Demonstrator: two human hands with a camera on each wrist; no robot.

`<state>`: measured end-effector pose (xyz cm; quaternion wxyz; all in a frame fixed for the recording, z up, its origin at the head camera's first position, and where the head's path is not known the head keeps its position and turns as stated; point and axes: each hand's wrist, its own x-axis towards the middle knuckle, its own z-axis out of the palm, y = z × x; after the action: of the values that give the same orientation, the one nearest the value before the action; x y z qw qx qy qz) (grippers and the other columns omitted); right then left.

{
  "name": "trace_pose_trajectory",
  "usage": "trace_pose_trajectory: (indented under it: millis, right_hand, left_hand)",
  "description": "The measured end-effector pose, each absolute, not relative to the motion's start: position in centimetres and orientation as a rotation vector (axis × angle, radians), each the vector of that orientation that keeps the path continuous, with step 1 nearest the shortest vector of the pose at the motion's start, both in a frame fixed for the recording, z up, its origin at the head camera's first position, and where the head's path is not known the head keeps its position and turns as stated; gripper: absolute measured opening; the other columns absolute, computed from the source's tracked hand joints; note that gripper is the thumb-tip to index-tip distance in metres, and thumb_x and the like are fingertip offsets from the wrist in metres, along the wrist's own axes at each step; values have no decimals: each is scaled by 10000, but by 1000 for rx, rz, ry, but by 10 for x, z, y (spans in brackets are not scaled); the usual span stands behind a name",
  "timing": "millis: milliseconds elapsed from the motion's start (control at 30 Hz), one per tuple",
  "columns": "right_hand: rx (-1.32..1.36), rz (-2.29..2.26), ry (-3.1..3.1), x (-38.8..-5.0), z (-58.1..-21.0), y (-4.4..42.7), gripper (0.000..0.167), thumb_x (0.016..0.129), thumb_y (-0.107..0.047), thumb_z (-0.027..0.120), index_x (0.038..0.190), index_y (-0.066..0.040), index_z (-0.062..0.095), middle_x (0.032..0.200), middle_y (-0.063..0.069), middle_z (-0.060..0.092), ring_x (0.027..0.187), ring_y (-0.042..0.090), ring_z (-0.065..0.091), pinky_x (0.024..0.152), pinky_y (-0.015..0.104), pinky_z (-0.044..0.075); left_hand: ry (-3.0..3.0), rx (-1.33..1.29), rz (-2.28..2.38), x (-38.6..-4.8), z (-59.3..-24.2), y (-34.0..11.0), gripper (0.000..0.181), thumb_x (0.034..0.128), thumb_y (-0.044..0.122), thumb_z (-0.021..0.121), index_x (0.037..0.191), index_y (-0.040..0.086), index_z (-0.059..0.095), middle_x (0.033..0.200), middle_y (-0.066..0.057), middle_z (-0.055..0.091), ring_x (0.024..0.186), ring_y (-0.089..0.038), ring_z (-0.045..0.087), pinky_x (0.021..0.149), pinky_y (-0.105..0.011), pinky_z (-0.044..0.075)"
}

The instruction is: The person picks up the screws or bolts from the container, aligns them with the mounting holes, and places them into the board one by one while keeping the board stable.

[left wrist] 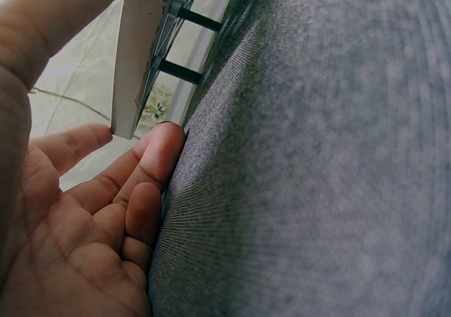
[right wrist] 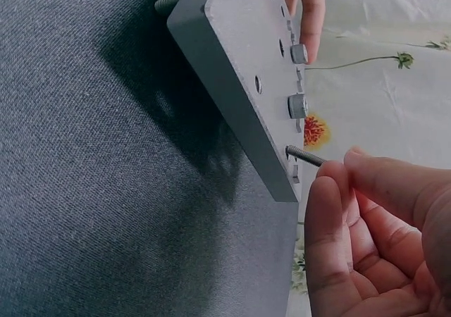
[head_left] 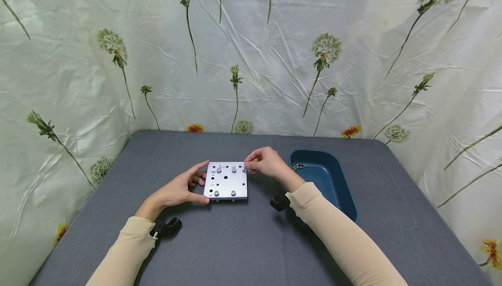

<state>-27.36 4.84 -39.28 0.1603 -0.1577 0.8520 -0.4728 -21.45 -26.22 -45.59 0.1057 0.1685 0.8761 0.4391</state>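
A square silver metal plate point(head_left: 231, 184) with holes and several socket-head screws stands slightly above the grey table, screw shanks point(left wrist: 180, 71) sticking out below it. My left hand point(head_left: 178, 190) grips its left side, thumb at the near corner and a fingertip at the far corner; the other fingers curl beside it. My right hand point(head_left: 270, 166) pinches a threaded screw point(right wrist: 307, 156) between thumb and fingers, its tip at a hole near the plate's far right corner. In the right wrist view the plate point(right wrist: 246, 70) is seen from its edge, with screw heads point(right wrist: 298, 106) raised on top.
A blue tray point(head_left: 349, 199) lies to the right, partly behind my right forearm, with several metal screws point(head_left: 301, 166) at its far left end. The grey table point(head_left: 227, 251) reaches back to a flower-patterned curtain point(head_left: 274, 72).
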Motion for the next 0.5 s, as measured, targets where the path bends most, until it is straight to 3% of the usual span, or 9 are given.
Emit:
trace_pose_trajectory:
  millis: [100,200,500]
  right_hand:
    - [-448,-1344,2447,-274,-394,46,150,1013,-113,747,1071,19,790,865,99,780,770,197,754,862,461,647]
    - [-454,-1327,2461,-274,-395,44,148,1008,-114,753,1069,14,793,850,81,772,739,149,733,861,466,645]
    - [-449,-1287,2455,-273,-397,42,145,1014,-135,751,1076,-12,796,903,91,785,746,102,710,827,395,644]
  left_hand:
    - [2578,499,1298,-214,-456,-262,1185,781,273,986,1703,100,261,1409,-169,599,1150,-216,586,1020,-437,429]
    - [2577,499,1299,-214,-457,-262,1184,782,269,985,1703,99,261,1411,-171,598,1151,-218,586,1020,-437,428]
    - [2581,489,1289,-215,-457,-263,1181,787,277,982,1705,108,259,1423,-167,596,1162,-222,586,1029,-440,425]
